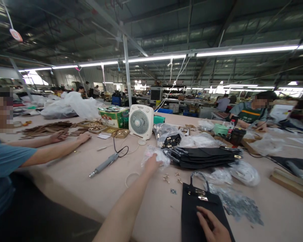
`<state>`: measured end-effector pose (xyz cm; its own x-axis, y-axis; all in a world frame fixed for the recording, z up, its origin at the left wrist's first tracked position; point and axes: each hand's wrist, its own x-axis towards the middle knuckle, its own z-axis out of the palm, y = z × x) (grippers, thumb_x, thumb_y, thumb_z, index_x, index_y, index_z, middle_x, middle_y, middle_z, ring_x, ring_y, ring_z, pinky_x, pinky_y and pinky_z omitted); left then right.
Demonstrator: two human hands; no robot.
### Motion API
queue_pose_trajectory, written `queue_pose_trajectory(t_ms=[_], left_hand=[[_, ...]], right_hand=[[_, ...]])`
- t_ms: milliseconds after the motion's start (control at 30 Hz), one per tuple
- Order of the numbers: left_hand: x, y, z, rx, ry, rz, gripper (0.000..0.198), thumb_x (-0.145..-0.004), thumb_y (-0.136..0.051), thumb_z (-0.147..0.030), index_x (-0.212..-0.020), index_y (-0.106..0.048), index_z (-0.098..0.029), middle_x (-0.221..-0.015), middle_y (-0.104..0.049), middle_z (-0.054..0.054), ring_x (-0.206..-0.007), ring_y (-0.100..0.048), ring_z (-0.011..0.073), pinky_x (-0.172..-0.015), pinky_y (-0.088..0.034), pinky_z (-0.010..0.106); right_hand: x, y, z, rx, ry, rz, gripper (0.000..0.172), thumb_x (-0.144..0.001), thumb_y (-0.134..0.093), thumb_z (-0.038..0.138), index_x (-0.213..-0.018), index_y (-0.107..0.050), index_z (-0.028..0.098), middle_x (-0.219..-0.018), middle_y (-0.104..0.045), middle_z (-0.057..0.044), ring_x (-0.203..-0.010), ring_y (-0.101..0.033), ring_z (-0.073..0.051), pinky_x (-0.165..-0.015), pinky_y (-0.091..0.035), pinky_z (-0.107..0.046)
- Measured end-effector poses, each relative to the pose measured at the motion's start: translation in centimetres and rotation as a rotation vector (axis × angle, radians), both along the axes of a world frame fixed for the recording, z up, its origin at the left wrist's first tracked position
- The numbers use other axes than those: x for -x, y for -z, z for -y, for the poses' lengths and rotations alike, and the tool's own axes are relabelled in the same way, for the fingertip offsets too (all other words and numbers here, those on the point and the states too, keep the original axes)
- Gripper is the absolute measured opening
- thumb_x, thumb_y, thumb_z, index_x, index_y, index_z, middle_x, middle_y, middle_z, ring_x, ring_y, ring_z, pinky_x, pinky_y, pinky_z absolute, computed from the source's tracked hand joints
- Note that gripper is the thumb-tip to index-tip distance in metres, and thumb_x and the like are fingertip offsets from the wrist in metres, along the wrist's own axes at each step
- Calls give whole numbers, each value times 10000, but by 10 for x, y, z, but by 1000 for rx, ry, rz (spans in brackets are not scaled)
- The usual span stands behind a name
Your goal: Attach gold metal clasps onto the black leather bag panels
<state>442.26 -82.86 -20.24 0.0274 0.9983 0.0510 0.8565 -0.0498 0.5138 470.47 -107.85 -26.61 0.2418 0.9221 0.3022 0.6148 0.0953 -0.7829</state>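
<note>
My left hand [153,164] is stretched out to a crumpled clear plastic bag [164,158] and touches it. Its fingertips are lost in the film, so their grip does not show. Before me lies a small black handbag [192,222] with gold hardware [201,194] and a wrapped top handle [200,174]. Over the handbag's front rests my right hand [213,226], open, thumb and forefinger apart. Several small gold metal fittings [166,178] lie loose between the two hands, beside a small dark square piece [173,191].
A grey corded power screwdriver [104,165] lies left of my arm, a white fan [141,121] behind it. Stacked black bag pieces [204,157] and small clear packets [242,206] are to the right. A co-worker's arms [53,148] reach in from the left; another person [252,109] works opposite.
</note>
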Motion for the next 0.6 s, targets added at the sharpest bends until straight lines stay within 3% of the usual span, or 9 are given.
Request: queue_pose_trajectory(t_ms=[133, 300, 433, 533, 600], left_hand=[[19, -5, -4, -19, 92, -78, 477, -969, -612, -434, -1403, -510, -265, -1269, -718, 96, -1179, -669, 274, -984, -507, 375], [19, -15, 2, -72, 150, -211, 424, -1033, -563, -384, -1404, -543, -179, -1134, -712, 87, -1006, -701, 236, -933, -563, 456], [10, -24, 14, -148, 150, -313, 318, -1039, -504, -243, -1332, -617, -189, -1096, -692, 117, -978, -704, 255, -859, -576, 417], [6, -29, 29, -228, 145, -365, 473, -1009, -451, -151, -1461, -540, -254, -1150, -651, 160, -988, -706, 281, -811, -566, 375], [7, -32, 41, -276, 138, -382, 564, -999, -436, -140, -1544, -448, -284, -1164, -630, 158, -949, -709, 269, -790, -562, 358]], right_hand=[[-3, 6, -3, -40, -21, 32, 447, -844, -654, 645, -1005, -830, 266, -1052, -818, -51, -937, -798, -260, -812, -644, -242], [-5, 14, -6, -96, -36, 151, 434, -925, -598, 589, -1103, -809, 254, -1089, -811, -60, -963, -793, -243, -820, -648, -248], [9, 4, -3, -158, -234, 435, 450, -949, -617, 547, -1321, -723, 317, -1330, -725, -65, -1188, -712, -289, -997, -608, -377], [26, -11, 5, -100, -415, 623, 473, -927, -666, 565, -1377, -663, 421, -1493, -610, -26, -1385, -559, -361, -1117, -509, -533], [32, -18, 9, -78, -416, 641, 453, -926, -663, 582, -1351, -670, 426, -1563, -537, -13, -1451, -474, -377, -1156, -446, -586]])
